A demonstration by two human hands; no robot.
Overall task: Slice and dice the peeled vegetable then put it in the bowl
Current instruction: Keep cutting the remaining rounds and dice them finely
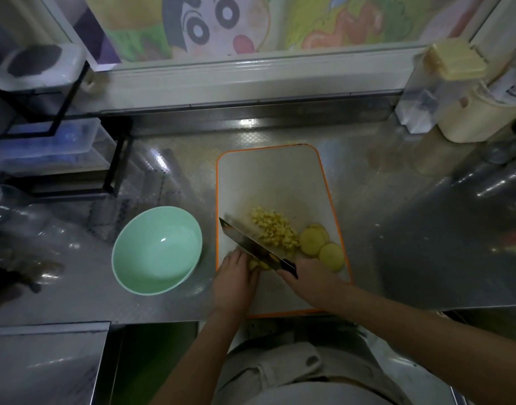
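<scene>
A white cutting board with an orange rim lies on the steel counter. On it sit a heap of yellow diced pieces and a few round yellow slices to their right. My right hand grips the black handle of a wide knife, whose blade slants up and left across the board. My left hand has curled fingers holding down yellow vegetable strips just under the blade. A light green bowl stands to the left of the board with nothing in it.
A black wire rack with clear plastic boxes stands at the back left. Jars and a cream container crowd the back right corner. The counter's front edge runs just below the board.
</scene>
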